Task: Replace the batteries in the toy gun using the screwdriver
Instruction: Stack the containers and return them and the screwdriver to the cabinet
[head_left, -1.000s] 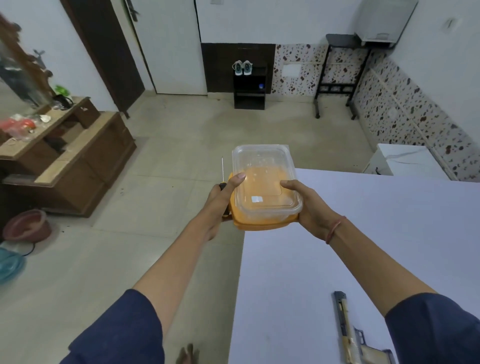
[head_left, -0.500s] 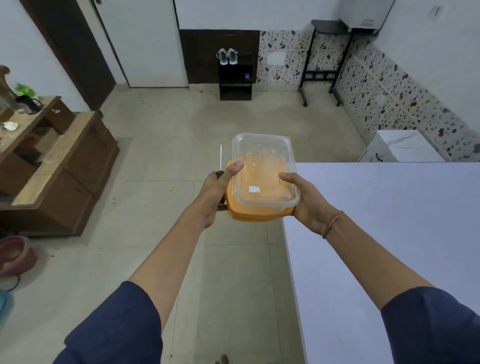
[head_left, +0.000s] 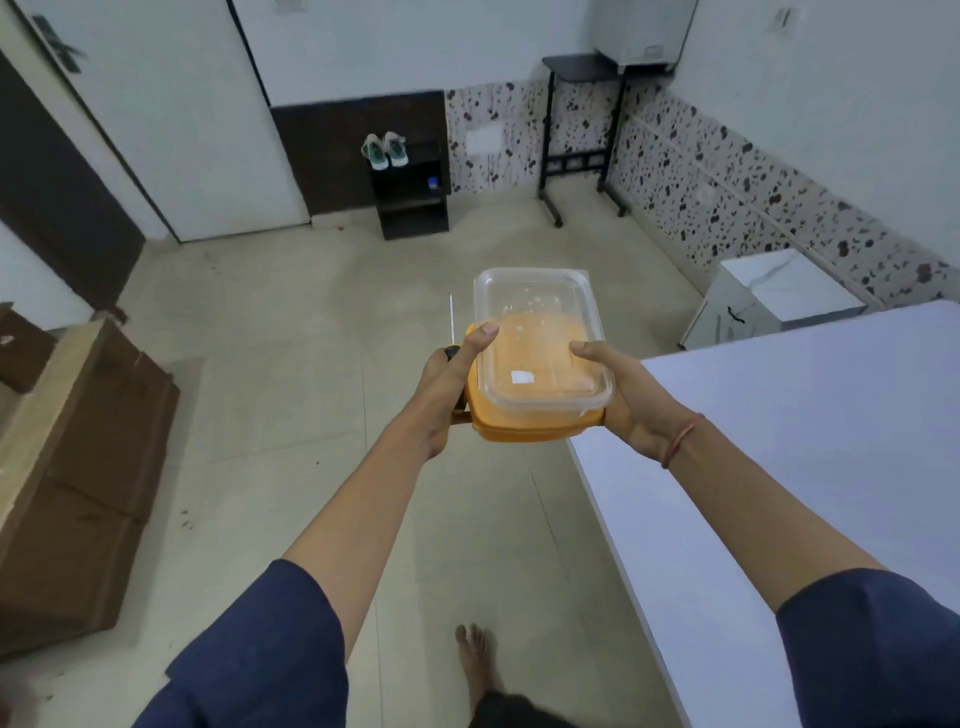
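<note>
Orange plastic shows through the clear lid (head_left: 530, 312) of the box (head_left: 535, 415), carried in both hands out over the floor (head_left: 291, 395), just off the white table (head_left: 779, 441) edge. The right hand (head_left: 623, 400) grasps the box's side at 3 o'clock, thumb on the lid. The left hand (head_left: 447, 384) steadies it at 9 o'clock while also clenching the screwdriver (head_left: 451, 325).

That double duty looks like the weak point: the fingers are shared, so the tool could slide free or the box tip and fall to the floor. The bare foot (head_left: 472, 660) lies below, at 6 o'clock.

The screwdriver's long axis runs 6 to 12 o'clock, alongside the box, tip pointing away at 12. No toy gun is in view.
</note>
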